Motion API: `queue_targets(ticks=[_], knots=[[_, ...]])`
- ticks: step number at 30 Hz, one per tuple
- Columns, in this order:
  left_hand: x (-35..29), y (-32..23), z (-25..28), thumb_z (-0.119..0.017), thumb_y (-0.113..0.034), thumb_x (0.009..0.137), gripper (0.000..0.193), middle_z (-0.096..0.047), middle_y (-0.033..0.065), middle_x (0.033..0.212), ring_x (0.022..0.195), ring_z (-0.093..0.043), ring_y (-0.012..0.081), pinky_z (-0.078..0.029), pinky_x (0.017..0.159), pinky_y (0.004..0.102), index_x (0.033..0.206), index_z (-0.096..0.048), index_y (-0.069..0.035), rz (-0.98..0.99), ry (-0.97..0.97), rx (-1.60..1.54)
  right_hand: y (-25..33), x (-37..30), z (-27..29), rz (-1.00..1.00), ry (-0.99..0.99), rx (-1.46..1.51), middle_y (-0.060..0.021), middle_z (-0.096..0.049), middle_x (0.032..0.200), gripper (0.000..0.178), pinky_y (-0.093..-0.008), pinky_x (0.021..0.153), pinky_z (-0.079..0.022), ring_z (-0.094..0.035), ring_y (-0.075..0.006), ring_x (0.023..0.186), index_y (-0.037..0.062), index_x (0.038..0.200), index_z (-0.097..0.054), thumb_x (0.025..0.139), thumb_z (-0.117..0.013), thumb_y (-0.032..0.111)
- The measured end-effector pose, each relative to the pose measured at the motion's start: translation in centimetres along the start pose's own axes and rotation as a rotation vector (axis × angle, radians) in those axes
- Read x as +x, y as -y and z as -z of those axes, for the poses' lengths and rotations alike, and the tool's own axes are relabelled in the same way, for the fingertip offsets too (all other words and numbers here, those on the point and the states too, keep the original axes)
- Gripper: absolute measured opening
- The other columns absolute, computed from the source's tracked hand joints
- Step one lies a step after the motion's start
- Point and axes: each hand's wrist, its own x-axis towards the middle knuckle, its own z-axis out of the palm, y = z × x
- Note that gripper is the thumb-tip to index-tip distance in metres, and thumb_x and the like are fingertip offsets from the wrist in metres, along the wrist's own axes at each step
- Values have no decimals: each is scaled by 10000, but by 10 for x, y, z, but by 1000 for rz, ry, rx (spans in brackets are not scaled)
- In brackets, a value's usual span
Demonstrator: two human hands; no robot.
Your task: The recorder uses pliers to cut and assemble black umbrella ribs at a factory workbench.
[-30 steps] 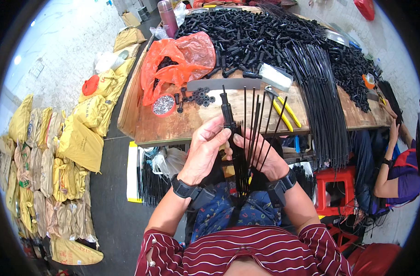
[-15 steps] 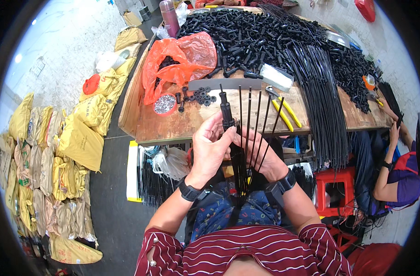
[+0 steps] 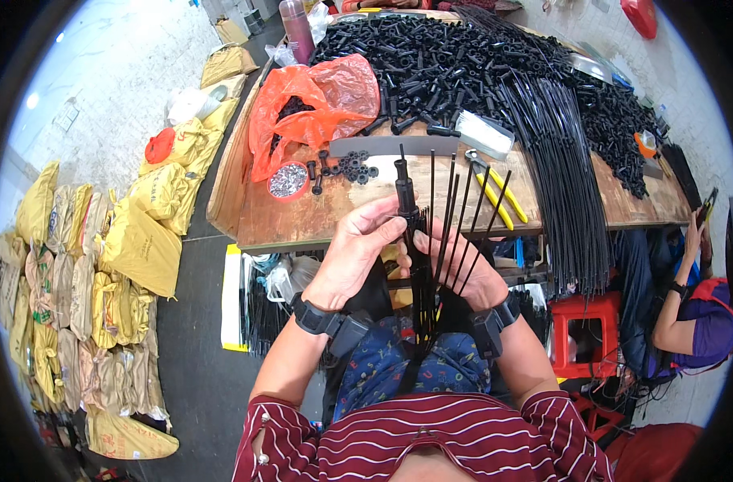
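Observation:
In front of the table's near edge, my left hand (image 3: 349,255) is closed round a black plastic sleeve (image 3: 404,190). The sleeve stands nearly upright, and a thin black tip pokes out of its top. Close beside it, my right hand (image 3: 472,277) grips several thin black rods (image 3: 452,217) that fan out upward, its thumb near the sleeve. More dark rod lengths hang below both hands over my lap. On the table beyond lie pliers with yellow handles (image 3: 496,198), a grey flat strip (image 3: 398,148) and small black rings (image 3: 356,167).
A heap of black plastic parts (image 3: 438,60) covers the table's far side. Long black rods (image 3: 559,177) overhang the right edge. Left are an orange bag (image 3: 334,104) and a dish of metal bits (image 3: 287,181). A co-worker (image 3: 688,325) sits right, near a red stool (image 3: 587,333).
Both my hands, with the sleeve and rods, have shifted slightly to the right. The co-worker's hands have drawn back from the table's right end.

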Motion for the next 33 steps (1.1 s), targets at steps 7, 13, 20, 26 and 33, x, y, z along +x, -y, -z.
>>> queue_targets(ticks=[7,13,20,26,33], knots=[[7,1,9,-573,-55,900,336,-616,73,1127,906,-613,153,-541,646,277,1231,-544,-9,130,139,-225,-2,-2,-2,-2,-60,-116,-55,-607,881,246,-333,740,-532,-611,-171,803,71,1162,-523,924,-554,129],[8,3,7,-565,-133,922,398,-617,87,1094,890,-622,164,-546,669,305,1301,-483,-42,75,120,-89,-2,-4,-2,16,-112,-113,-47,-617,879,270,-305,734,-542,-628,-163,795,76,1180,-514,928,-554,166],[-18,-28,-7,-761,-268,775,892,-508,145,1274,1163,-500,198,-385,1006,333,1444,-232,-4,70,35,410,-15,6,-12,252,-300,-210,-52,-657,997,276,-237,694,-533,-631,-95,801,41,1163,-564,917,-589,165],[-7,-34,-34,-749,-166,742,680,-578,101,1107,983,-566,155,-457,887,307,1290,-383,2,-24,112,941,-33,16,-23,457,-470,-345,-33,-606,1093,294,-237,854,-460,-570,-87,968,-12,1214,-544,926,-543,46],[10,-13,-20,-454,-198,985,308,-585,9,1087,986,-512,89,-416,881,261,1209,-544,-6,82,-52,535,-43,21,-23,568,-547,-554,-63,-584,1166,357,-248,926,-408,-519,-103,1061,-35,1253,-523,914,-571,63]])
